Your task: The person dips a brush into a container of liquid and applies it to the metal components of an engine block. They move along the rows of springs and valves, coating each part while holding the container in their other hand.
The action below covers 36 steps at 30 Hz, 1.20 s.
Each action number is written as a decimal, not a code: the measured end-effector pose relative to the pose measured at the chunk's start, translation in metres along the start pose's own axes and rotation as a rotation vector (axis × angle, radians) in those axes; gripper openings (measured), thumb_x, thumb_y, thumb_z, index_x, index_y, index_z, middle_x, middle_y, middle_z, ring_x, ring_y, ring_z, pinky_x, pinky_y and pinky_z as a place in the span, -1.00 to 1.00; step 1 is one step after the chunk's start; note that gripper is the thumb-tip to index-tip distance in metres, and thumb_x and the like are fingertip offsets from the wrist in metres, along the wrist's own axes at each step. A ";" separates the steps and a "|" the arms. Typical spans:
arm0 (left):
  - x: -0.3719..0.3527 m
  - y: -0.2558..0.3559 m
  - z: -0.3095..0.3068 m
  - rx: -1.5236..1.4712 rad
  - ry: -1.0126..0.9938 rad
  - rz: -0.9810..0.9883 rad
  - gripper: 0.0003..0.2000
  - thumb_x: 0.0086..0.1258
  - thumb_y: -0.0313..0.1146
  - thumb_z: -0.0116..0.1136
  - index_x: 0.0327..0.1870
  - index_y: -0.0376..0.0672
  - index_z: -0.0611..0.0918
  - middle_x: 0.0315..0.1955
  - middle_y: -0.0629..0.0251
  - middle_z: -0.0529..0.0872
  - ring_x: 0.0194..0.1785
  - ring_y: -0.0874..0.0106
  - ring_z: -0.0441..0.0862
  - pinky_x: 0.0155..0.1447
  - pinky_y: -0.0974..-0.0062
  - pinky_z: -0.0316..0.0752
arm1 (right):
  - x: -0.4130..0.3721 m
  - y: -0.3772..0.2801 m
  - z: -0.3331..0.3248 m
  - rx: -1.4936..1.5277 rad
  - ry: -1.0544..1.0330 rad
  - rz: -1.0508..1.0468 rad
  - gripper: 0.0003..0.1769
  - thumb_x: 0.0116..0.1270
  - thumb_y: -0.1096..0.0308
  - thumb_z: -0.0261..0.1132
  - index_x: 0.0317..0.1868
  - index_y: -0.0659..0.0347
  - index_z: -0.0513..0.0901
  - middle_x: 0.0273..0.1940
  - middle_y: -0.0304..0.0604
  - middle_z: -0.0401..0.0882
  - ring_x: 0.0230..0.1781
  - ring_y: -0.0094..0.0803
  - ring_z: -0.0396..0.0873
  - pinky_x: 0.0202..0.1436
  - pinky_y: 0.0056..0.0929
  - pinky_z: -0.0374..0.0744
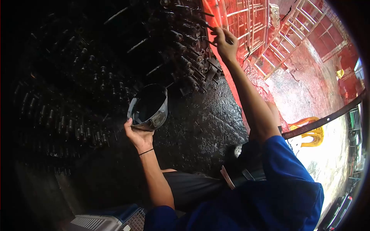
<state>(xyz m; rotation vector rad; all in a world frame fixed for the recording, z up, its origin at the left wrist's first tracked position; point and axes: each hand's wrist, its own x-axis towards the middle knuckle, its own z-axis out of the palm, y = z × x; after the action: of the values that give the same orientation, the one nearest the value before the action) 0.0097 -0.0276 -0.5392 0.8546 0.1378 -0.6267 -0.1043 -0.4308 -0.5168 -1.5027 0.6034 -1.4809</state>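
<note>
My left hand [139, 135] grips the rim and side of a round, dark, open container [158, 117], thumb over the edge. The container is tilted, and its inside is too dark to make out what it holds. Farther up, my right hand [226, 43] is raised with its fingers curled around a thin dark stick-like tool [207, 25]. That tool points up and left toward a dense cluster of dark shock absorbers with coil springs [189, 65]. The tool's far end is lost among the dark parts.
More rows of shock absorbers [69, 125] hang in shadow at left. Red sheeting and pale metal racks [246, 19] stand at upper right. A yellow plastic chair [314, 134] is at right, and a grey slatted case [94, 223] at lower left. The floor [204, 119] looks dark and wet.
</note>
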 end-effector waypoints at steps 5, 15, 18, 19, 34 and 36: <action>-0.007 0.003 0.003 0.015 0.037 -0.024 -0.26 0.17 0.00 0.28 0.42 -0.04 0.42 0.36 0.14 0.42 0.42 0.08 0.37 0.34 -0.20 0.34 | -0.013 0.068 -0.007 -0.156 0.049 0.075 -0.65 0.55 0.20 0.28 -0.08 0.39 0.76 -0.28 -0.19 0.78 -0.37 -0.59 0.63 -0.29 -0.51 0.61; -0.014 0.004 0.003 0.000 0.048 -0.019 -0.20 0.16 0.03 0.29 0.45 -0.10 0.37 0.36 0.10 0.42 0.41 0.06 0.37 0.31 -0.18 0.36 | -0.035 0.075 -0.029 -0.100 -0.083 0.177 -0.64 0.58 0.19 0.24 -0.06 0.36 0.78 -0.29 -0.23 0.78 -0.40 -0.62 0.60 -0.28 -0.59 0.54; -0.008 0.003 -0.005 0.039 0.079 -0.019 -0.21 0.15 0.07 0.29 0.45 0.01 0.38 0.38 0.14 0.39 0.42 0.08 0.33 0.31 -0.16 0.31 | -0.054 0.056 -0.043 -0.192 -0.164 0.260 -0.65 0.57 0.17 0.25 -0.06 0.31 0.79 -0.31 -0.27 0.77 -0.41 -0.63 0.59 -0.30 -0.60 0.52; -0.007 0.003 -0.005 0.051 0.058 -0.015 -0.23 0.17 0.07 0.27 0.44 0.01 0.39 0.36 0.13 0.41 0.38 0.08 0.38 0.26 -0.14 0.38 | -0.061 0.056 -0.045 -0.223 -0.183 0.215 -0.64 0.57 0.16 0.25 -0.06 0.31 0.79 -0.31 -0.27 0.77 -0.41 -0.63 0.59 -0.30 -0.60 0.52; -0.011 0.002 0.005 0.046 0.021 -0.002 -0.28 0.19 0.02 0.27 0.39 -0.07 0.44 0.32 0.14 0.47 0.36 0.10 0.43 0.27 -0.14 0.41 | -0.116 0.036 0.019 -0.553 -0.300 -0.404 -0.85 0.42 0.37 0.30 -0.19 0.30 0.70 -0.30 0.15 0.66 -0.25 0.13 0.63 -0.13 -0.01 0.58; -0.012 0.004 0.008 0.035 0.027 -0.008 -0.29 0.21 -0.01 0.27 0.39 -0.13 0.44 0.32 0.13 0.48 0.37 0.12 0.44 0.32 -0.11 0.43 | -0.114 0.036 0.021 -0.533 -0.328 -0.364 -0.83 0.41 0.37 0.28 -0.26 0.33 0.67 -0.33 0.19 0.64 -0.26 0.15 0.62 -0.12 0.02 0.56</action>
<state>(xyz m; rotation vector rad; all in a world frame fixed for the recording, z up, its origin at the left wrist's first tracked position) 0.0014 -0.0264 -0.5271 0.8965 0.1549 -0.6270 -0.0930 -0.3453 -0.6024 -2.3167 0.5702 -1.3449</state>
